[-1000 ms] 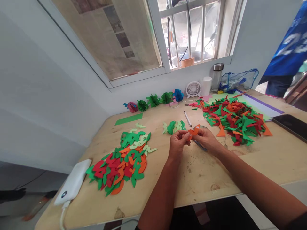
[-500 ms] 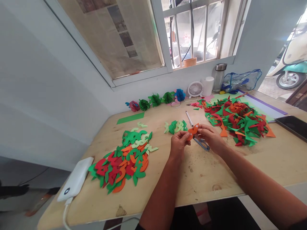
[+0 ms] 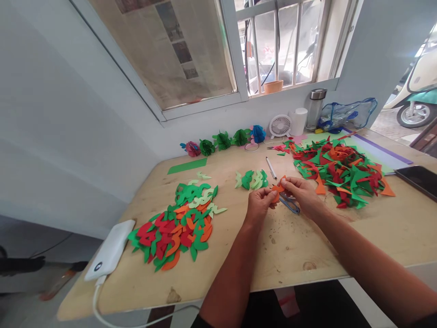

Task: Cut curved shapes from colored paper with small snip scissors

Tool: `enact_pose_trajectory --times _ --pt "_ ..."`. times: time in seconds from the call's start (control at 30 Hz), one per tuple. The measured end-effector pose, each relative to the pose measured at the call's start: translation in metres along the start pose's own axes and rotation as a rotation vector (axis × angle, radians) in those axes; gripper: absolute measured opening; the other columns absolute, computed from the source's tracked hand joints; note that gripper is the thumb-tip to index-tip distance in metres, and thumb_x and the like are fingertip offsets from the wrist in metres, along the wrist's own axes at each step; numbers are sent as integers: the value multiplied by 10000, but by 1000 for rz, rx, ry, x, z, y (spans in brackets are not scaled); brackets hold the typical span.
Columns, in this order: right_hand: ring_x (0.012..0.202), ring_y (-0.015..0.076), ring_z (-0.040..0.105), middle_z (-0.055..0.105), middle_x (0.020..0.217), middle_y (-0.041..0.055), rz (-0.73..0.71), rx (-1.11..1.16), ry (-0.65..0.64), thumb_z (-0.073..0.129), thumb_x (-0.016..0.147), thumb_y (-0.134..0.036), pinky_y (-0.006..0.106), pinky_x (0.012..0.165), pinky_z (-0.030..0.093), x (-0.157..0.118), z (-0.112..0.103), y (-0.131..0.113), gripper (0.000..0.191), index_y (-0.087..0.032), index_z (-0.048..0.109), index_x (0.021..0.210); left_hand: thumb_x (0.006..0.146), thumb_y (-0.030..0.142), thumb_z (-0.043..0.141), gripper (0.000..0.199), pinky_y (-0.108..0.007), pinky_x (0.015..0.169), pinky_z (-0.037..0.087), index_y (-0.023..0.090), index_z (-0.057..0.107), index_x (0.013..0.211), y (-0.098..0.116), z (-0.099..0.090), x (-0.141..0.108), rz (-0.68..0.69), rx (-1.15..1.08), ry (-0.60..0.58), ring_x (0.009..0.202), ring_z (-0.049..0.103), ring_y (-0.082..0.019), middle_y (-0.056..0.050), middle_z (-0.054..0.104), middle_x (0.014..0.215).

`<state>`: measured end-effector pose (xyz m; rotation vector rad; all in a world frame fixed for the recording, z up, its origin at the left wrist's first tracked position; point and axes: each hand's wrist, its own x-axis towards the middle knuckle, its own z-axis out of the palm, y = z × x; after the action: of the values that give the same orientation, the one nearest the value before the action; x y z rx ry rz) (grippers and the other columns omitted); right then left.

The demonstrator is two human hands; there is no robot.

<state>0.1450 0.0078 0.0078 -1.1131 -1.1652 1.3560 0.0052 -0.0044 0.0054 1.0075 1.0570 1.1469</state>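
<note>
An orange paper piece (image 3: 278,188) is pinched between my two hands above the middle of the table. The fingers of my left hand (image 3: 261,205) grip its left end, and those of my right hand (image 3: 300,193) hold its right end. Under my right hand's fingertips lies a pair of scissors with blue-grey handles (image 3: 290,205), partly hidden. A white pen (image 3: 271,167) rests just beyond the hands. Left of it sits a small group of green and pale green cut shapes (image 3: 251,180).
A heap of curved paper shapes (image 3: 174,228) covers the left of the wooden table (image 3: 232,269); red, green and orange scraps (image 3: 341,171) pile up at the right. Paper ornaments (image 3: 223,140), a fan (image 3: 280,125) and a bottle (image 3: 314,109) stand behind. A power bank (image 3: 111,248) and phone (image 3: 418,180) lie near the edges.
The orange piece has turned or folded between my fingers and shows less of its surface. The view has shifted slightly, so the table's contents sit a little further right.
</note>
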Motion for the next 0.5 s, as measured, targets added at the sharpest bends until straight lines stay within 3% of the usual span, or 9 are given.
enact_pose_trajectory --times 0.3,0.5 --pt "543 98 420 542 560 -14 -122 -111 126 663 703 -455 230 505 335 2 -5 -1 291 -183 621 608 647 392 682 273 -210 458 374 151 575 575 -11 7 2 80 122 -1 428 464 -70 13 561 490" --pt "546 121 450 571 577 1 -94 -131 172 654 711 -449 258 515 359 7 -12 6 265 -201 642 621 684 383 663 251 -204 452 382 152 602 605 -16 6 3 99 114 -12 431 472 -69 -3 583 521"
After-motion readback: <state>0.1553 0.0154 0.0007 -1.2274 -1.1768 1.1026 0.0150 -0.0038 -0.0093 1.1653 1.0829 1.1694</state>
